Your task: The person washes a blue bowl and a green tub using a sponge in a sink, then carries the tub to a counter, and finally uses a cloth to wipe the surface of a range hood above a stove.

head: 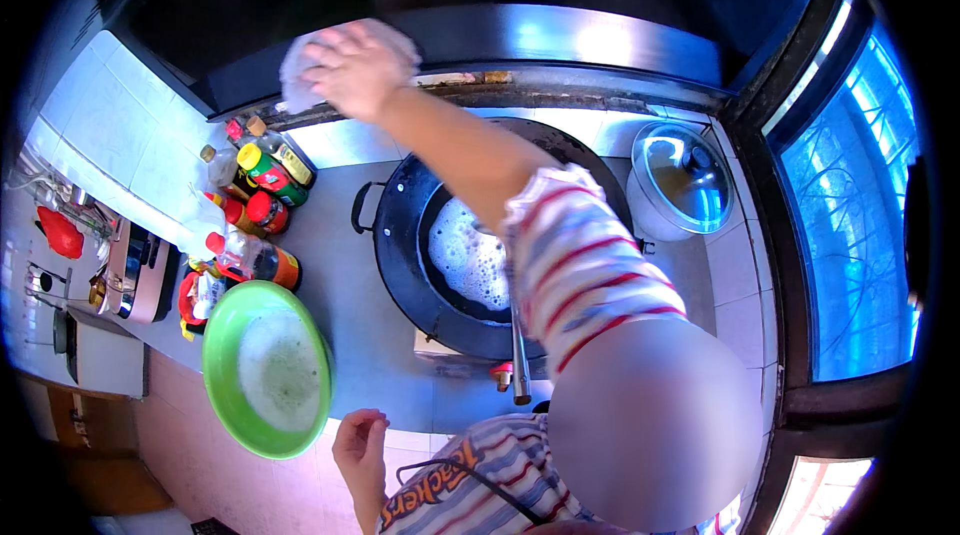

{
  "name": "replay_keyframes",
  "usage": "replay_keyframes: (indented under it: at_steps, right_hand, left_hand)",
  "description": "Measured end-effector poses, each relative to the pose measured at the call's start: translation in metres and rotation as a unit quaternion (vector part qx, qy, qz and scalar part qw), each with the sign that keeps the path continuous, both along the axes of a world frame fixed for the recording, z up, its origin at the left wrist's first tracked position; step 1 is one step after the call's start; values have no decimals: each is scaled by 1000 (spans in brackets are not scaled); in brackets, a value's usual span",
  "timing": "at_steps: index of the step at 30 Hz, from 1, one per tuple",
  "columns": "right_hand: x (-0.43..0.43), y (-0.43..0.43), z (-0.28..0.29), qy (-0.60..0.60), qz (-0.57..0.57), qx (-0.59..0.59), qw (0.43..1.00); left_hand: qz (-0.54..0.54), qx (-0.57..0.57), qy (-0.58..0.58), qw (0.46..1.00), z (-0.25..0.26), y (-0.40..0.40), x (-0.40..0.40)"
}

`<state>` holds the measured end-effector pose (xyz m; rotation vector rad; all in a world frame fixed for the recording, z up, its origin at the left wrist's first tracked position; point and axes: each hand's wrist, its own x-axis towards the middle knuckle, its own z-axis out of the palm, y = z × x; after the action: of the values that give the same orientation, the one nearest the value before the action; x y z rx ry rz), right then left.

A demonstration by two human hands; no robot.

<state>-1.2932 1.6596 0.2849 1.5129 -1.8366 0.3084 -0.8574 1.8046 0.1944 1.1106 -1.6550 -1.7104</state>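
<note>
My right hand (360, 73) lies spread over a pale cloth (300, 77), pressing it to the lower left front of a dark range hood (450, 32) with a shiny metal strip. My right arm reaches across a large black wok (405, 287) holding foamy water (465, 250). A metal utensil handle (520, 355) sticks out over the wok's near rim. Low in front of my body, my left hand (361, 449) hangs with loosely curled fingers and nothing visible in it. Near it, a green plastic basin (217, 385) holds sudsy water (277, 370).
Several sauce bottles and jars (270, 171) crowd the counter's left side against white tiles. A glass-lidded pot (682, 178) stands in the right back corner, close to a window (855, 220). The basin overhangs the counter's front edge. A pink-fronted appliance (142, 272) sits farther left.
</note>
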Motion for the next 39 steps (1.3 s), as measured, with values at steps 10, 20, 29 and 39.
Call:
replay_keyframes:
  at_steps: [10,20,29,39]
  right_hand:
    - [-112,368,4,50,-215,-63,973]
    - [-19,126,-4,19,-92,-24,995]
    - [-3,-9,6,33,-26,6,999]
    - [-128,379,16,-15,-347,-114,931]
  left_hand:
    - [-90,-38,-20,995,-29,-19,10]
    - [16,26,-14,999,-54,-21,61]
    - [-44,-54,-4,998,-23,-16,16]
    - [-137,-56,-55,987,-15,-10,-19]
